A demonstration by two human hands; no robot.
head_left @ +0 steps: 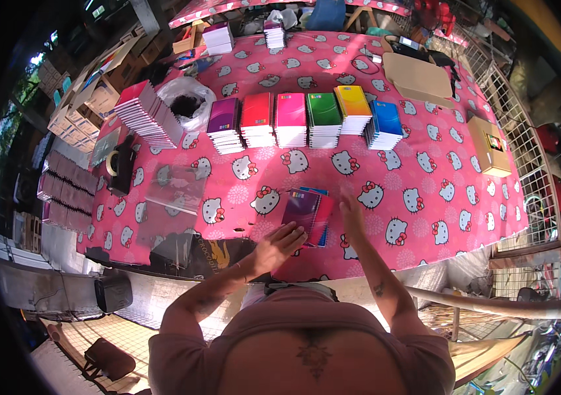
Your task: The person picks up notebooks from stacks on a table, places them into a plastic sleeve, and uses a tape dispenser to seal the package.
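Note:
A small loose pile of spiral notebooks lies near the front of the table, with a purple notebook (299,209) on top. Slightly fanned beneath it show a pinkish-red one (324,214) and the edges of a blue one. My left hand (283,241) rests with its fingers laid out over the pile's lower left edge. To the right of the pile, and apart from it, my right hand (351,216) is held with stretched fingers; their tips are blurred, and nothing shows in them.
Farther back stand notebook stacks: purple (224,117), red (256,112), pink (290,112), green (324,110), yellow (353,103) and blue (385,118). A tall stack (149,115), a plastic bag (195,99) and a tape dispenser (121,168) are left. A cardboard box (489,148) sits right.

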